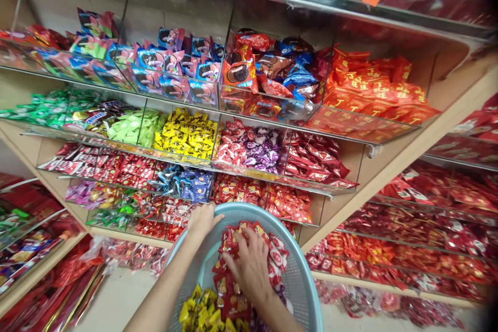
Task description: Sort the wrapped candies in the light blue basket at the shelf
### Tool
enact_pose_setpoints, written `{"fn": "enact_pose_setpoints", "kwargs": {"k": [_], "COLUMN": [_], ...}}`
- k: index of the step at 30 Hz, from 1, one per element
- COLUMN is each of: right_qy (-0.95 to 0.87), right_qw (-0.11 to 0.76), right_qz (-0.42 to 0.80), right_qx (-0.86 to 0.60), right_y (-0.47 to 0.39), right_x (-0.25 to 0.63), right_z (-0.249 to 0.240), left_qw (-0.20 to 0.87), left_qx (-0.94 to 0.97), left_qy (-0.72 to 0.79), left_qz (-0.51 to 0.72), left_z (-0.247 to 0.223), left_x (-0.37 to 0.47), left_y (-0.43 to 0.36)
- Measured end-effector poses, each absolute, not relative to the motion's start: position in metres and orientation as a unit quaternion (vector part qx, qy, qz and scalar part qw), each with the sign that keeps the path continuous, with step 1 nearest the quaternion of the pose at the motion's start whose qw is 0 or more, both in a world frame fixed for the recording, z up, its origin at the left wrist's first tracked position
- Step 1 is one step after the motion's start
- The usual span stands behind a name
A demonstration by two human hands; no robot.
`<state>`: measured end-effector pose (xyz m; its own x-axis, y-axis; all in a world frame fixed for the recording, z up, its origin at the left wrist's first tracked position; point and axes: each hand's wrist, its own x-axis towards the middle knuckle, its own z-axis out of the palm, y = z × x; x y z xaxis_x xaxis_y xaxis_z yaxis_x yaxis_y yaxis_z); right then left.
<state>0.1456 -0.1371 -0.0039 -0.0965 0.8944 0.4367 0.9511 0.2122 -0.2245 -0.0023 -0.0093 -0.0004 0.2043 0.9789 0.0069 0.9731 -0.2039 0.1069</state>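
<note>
A light blue plastic basket [307, 275] is held in front of the shelves. My left hand [201, 222] is closed over its far rim, the thumb lying along the edge. Inside the basket, my right hand [251, 264] rests on a heap of red candy packets [233, 298], its fingers spread. Yellow wrapped candies [202, 311] lie at the basket's near left. Red-and-white wrapped candies [277, 257] lie to the right of my right hand. Purple wrappers show partly beneath my right forearm.
A wooden shelf unit with clear dividers holds sorted sweets: blue-pink cookie packs [171, 62], orange packets [373, 85], yellow candies [187, 135] and purple candies [262, 148]. Another rack of red packets [424, 228] stands right. Bagged sweets [389, 303] lie on the floor below.
</note>
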Motion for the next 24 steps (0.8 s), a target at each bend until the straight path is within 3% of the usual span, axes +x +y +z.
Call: {"fn": "enact_pose_setpoints", "kwargs": {"k": [4, 7, 10, 14, 24], "right_qy": [-0.774, -0.813, -0.834, -0.85, -0.844], "right_qw": [0.244, 0.152, 0.062, 0.003, -0.063], "right_qz": [-0.052, -0.009, 0.037, 0.073, 0.106], "right_qx": [-0.582, -0.562, -0.547, -0.522, -0.521], "right_y": [-0.062, -0.005, 0.036, 0.067, 0.084], "right_x": [0.165, 0.174, 0.173, 0.164, 0.141], "right_z": [0.042, 0.054, 0.048, 0.036, 0.023], "left_qw": [0.045, 0.049, 0.057, 0.053, 0.047], "left_qx": [0.771, 0.771, 0.767, 0.766, 0.767], "left_qy": [0.633, 0.633, 0.638, 0.639, 0.638], "left_qz": [0.048, 0.045, 0.042, 0.051, 0.058], "left_z": [0.0, 0.002, 0.003, 0.002, -0.002], "left_x": [-0.002, -0.002, -0.002, -0.002, -0.003], "left_y": [-0.01, -0.011, -0.012, -0.013, -0.012]}}
